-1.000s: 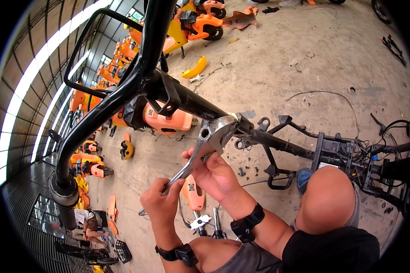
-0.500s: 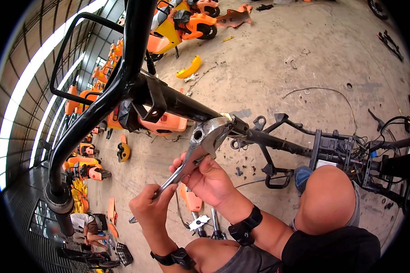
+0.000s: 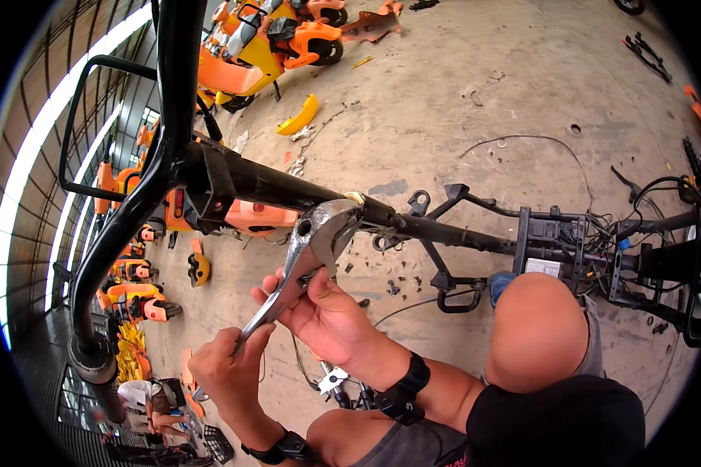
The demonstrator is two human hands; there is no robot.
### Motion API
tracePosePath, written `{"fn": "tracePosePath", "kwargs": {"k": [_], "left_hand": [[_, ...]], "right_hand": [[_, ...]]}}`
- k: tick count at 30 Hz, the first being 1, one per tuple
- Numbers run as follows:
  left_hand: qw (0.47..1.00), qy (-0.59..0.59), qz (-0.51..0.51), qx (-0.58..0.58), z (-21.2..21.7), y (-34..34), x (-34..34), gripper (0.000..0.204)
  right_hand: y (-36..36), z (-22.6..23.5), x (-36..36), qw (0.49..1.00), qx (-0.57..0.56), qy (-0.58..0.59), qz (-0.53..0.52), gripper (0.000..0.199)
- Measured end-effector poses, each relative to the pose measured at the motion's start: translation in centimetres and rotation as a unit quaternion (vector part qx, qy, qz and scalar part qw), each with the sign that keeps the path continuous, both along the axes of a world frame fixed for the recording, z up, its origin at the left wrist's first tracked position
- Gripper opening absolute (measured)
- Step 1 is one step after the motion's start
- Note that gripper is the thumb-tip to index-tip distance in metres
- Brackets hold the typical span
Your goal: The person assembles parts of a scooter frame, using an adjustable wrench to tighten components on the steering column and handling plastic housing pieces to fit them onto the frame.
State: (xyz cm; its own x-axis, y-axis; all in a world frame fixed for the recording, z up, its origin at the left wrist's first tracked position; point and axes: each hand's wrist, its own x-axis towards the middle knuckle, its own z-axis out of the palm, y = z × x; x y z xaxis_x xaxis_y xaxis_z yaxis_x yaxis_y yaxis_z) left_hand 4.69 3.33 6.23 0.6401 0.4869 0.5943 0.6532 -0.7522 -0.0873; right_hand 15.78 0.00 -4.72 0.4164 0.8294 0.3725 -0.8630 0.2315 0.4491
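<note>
A silver adjustable wrench slants across the middle, its broad worn head up against the black tube of a bare scooter frame. Whether the jaws touch the tube I cannot tell. My left hand is wrapped round the lower handle, whose end sticks out below the fist. My right hand holds the wrench just below its head, thumb on the near side by a dark slot and fingers behind. A round dark hole shows in the head.
Black handlebars rise close on the left. The frame's rear section with wiring lies at right, near my bent knee. Orange and yellow scooters stand beyond, small parts litter the concrete, and another person works at lower left.
The whole scene has shifted left in the picture as my view turned. Both hands keep their hold on the wrench, with little change in its position against the tube.
</note>
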Motion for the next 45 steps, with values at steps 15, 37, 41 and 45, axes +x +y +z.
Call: {"fn": "tracePosePath", "kwargs": {"k": [15,37,41,45], "left_hand": [[0.998,0.060,0.030,-0.002,1.0,-2.9,1.1,0.036],[0.994,0.054,0.078,-0.045,0.1,-5.7,0.9,0.025],[0.994,0.069,0.070,-0.036,0.4,-5.6,-0.8,0.019],[0.999,0.030,0.027,-0.016,-0.2,-5.2,-0.3,0.020]], "right_hand": [[-1.2,0.0,0.7,0.999,-0.015,-0.020,-0.027,0.045],[-2.1,-1.0,0.7,0.993,-0.067,-0.094,-0.025,0.048],[-1.5,-0.6,-1.2,0.993,-0.045,-0.107,-0.015,0.050],[-1.3,-0.8,-0.3,0.991,-0.032,-0.123,-0.031,0.051]]}}
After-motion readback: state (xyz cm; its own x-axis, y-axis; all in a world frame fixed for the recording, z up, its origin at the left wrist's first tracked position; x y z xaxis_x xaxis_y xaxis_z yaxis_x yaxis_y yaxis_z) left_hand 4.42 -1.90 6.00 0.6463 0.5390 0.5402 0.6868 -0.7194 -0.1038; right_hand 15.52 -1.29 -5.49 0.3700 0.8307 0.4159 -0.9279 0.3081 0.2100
